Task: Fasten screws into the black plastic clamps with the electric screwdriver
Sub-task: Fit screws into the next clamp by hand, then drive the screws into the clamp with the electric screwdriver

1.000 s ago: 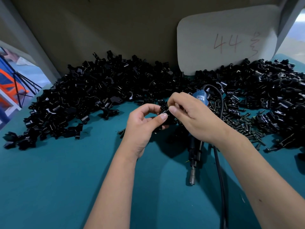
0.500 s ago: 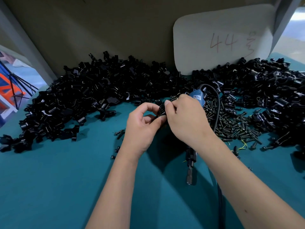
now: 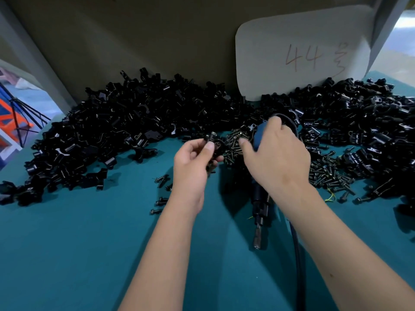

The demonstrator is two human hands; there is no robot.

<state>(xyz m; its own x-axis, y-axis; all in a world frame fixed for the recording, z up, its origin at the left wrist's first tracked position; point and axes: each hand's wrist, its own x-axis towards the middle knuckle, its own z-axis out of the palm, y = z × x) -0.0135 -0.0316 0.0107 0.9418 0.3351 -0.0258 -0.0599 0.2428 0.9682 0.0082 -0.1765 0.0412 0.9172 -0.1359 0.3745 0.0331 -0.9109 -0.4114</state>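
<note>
**Clamps by the hundred, one in hand**

Clamps in a black heap (image 3: 125,131) stretch across the back of the teal counter (image 3: 67,254), from its left edge to the right, where a second mound (image 3: 363,131) rises under a pale card (image 3: 303,52) marked "44". We cannot tell from here which pieces are already screwed and which are not, so the tally stays open; by the bulk of both piles, we judge that much of the job lies ahead.

Between the mounds lies a spread of loose screws (image 3: 325,173), with a few strays (image 3: 161,178) beside the left wrist. The electric screwdriver (image 3: 259,209) lies on the counter with its bit pointing toward us and its black cable (image 3: 297,254) running off the near edge.

Our right hand (image 3: 276,158) is curled over the tool's blue body, gripping it though not yet lifting it clear. Our left hand (image 3: 193,162) pinches a single black clamp (image 3: 216,145) between thumb and fingers, just above the counter, a screw (image 3: 210,137) standing up from it. We read that screw as seated but not driven.
</note>
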